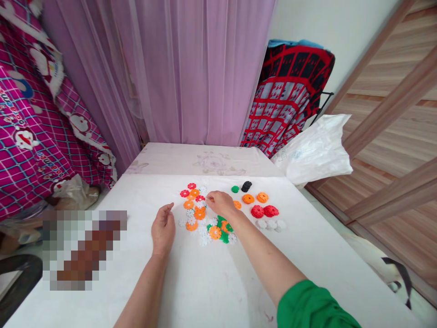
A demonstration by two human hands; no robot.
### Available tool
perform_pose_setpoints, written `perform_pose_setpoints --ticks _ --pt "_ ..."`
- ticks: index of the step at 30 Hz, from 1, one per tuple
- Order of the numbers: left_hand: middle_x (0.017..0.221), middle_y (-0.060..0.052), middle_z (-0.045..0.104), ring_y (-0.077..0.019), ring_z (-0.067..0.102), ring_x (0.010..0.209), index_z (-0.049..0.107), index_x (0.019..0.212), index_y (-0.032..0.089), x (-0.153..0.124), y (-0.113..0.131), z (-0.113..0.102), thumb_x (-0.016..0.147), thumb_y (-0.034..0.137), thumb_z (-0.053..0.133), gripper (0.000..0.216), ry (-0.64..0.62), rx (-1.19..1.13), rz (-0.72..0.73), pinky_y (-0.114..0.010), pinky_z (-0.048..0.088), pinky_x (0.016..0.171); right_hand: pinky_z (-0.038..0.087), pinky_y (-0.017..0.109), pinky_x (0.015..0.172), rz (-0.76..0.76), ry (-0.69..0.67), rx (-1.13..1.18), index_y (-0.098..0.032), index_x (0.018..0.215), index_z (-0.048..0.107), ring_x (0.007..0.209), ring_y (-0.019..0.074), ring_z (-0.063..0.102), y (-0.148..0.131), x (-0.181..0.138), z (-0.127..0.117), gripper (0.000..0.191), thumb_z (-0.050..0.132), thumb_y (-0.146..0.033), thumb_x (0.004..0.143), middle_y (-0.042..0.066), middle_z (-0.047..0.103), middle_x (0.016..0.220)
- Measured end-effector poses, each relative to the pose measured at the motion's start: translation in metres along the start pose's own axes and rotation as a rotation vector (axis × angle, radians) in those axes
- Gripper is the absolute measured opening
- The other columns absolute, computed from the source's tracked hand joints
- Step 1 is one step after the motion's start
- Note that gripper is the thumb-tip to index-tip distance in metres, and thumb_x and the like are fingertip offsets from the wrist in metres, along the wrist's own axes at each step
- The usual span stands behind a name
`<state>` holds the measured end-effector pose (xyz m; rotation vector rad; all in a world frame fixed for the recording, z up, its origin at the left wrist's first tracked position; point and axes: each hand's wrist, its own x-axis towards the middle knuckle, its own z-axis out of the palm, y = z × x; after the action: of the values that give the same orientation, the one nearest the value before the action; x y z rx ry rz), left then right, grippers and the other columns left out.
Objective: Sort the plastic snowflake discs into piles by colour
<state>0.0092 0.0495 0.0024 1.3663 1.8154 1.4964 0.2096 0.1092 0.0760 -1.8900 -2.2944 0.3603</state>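
A loose pile of small plastic snowflake discs (201, 213) in orange, red, white and green lies on the white table (211, 282). My right hand (220, 202) reaches over the pile, its fingers pinched together at a white disc near the top of the pile. My left hand (163, 228) rests on the table just left of the pile, fingers loosely curled and holding nothing. To the right lie sorted small stacks: a green one (235, 189), a black one (246, 186), orange ones (255, 198), red ones (264, 211) and white ones (271, 224).
A white plastic bag (316, 150) lies at the table's right back corner. Behind it hangs a red patterned cloth (287, 95). Pink curtains (191, 68) close off the back. A pink checked blanket (41, 118) fills the left side.
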Motion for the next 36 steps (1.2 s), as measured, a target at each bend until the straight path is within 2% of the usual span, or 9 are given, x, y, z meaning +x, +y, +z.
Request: perform_pose_setpoints --ticks 4,9,15,19,24,28,30,33,36 --pt "0.115 -0.006 0.068 -0.0183 0.063 0.107 0.059 0.105 0.023 0.001 -0.001 0.001 0.086 0.03 0.043 0.026 0.012 -0.061 -0.023 -0.035 0.048 0.096 0.047 0.03 0.081 0.114 -0.019 -0.077 -0.022 0.109 0.068 0.104 0.0224 0.064 -0.031 0.024 0.007 0.032 0.048 -0.037 0.089 0.009 0.069 0.113" --pt "0.113 -0.005 0.069 -0.0181 0.065 0.105 0.059 0.106 0.023 0.001 -0.002 0.004 0.086 0.032 0.044 0.026 -0.009 -0.064 -0.03 -0.034 0.05 0.094 0.05 0.033 0.082 0.161 -0.154 -0.097 -0.017 0.108 0.069 0.106 0.0273 0.064 -0.047 0.04 0.006 0.036 0.066 -0.035 0.076 0.016 0.069 0.113" --pt "0.113 -0.005 0.069 -0.018 0.065 0.106 0.059 0.106 0.024 0.0 -0.002 0.004 0.086 0.031 0.044 0.026 -0.014 -0.055 -0.025 -0.034 0.05 0.096 0.051 0.032 0.075 0.197 -0.202 0.0 -0.019 0.089 0.074 0.095 0.0277 0.068 -0.043 0.049 0.006 0.028 0.076 -0.032 0.064 0.013 0.074 0.098" --pt "0.113 -0.005 0.069 -0.0181 0.065 0.106 0.059 0.105 0.023 0.001 0.001 0.004 0.086 0.031 0.044 0.026 -0.015 -0.051 -0.023 -0.034 0.049 0.096 0.05 0.028 0.07 0.203 -0.143 0.126 -0.021 0.082 0.073 0.087 0.023 0.069 -0.03 0.044 0.003 0.015 0.068 -0.027 0.07 0.008 0.074 0.091" --pt "0.113 -0.006 0.069 -0.0183 0.065 0.104 0.059 0.105 0.023 0.001 0.0 0.003 0.086 0.031 0.044 0.026 -0.029 -0.069 -0.029 -0.035 0.05 0.094 0.047 0.019 0.066 0.155 -0.002 0.323 -0.021 0.088 0.072 0.08 0.0131 0.066 0.013 0.023 -0.008 0.02 0.053 -0.025 0.081 -0.001 0.073 0.089" --pt "0.111 -0.005 0.069 -0.0177 0.066 0.101 0.06 0.107 0.024 0.001 -0.002 0.003 0.086 0.031 0.044 0.027 -0.038 -0.045 -0.02 -0.034 0.05 0.093 0.046 0.02 0.059 0.172 0.061 0.417 -0.016 0.086 0.07 0.068 0.013 0.063 0.078 -0.007 -0.031 0.022 0.051 -0.023 0.08 0.0 0.071 0.079" --pt "0.111 -0.004 0.07 -0.0177 0.066 0.1 0.06 0.107 0.024 0.001 -0.003 0.003 0.085 0.031 0.045 0.028 -0.037 -0.026 -0.016 -0.033 0.05 0.092 0.044 0.02 0.057 0.267 0.099 0.549 -0.016 0.083 0.07 0.061 0.0119 0.06 0.112 -0.022 -0.047 0.017 0.054 -0.02 0.076 0.0 0.069 0.07" --pt "0.112 -0.005 0.07 -0.0181 0.066 0.099 0.061 0.109 0.025 0.001 -0.003 0.003 0.085 0.033 0.047 0.029 -0.046 -0.015 -0.01 -0.033 0.05 0.091 0.042 0.019 0.055 0.364 0.1 0.612 -0.015 0.076 0.067 0.058 0.0108 0.057 0.15 -0.042 -0.065 0.01 0.058 -0.017 0.073 0.0 0.066 0.066" --pt "0.112 -0.005 0.07 -0.0187 0.066 0.099 0.061 0.108 0.024 0.002 -0.001 0.003 0.083 0.035 0.047 0.03 -0.043 -0.036 -0.019 -0.033 0.05 0.09 0.037 0.019 0.049 0.395 0.033 0.629 -0.015 0.071 0.065 0.051 0.0089 0.051 0.166 -0.052 -0.073 0.003 0.064 -0.016 0.069 -0.002 0.062 0.06"
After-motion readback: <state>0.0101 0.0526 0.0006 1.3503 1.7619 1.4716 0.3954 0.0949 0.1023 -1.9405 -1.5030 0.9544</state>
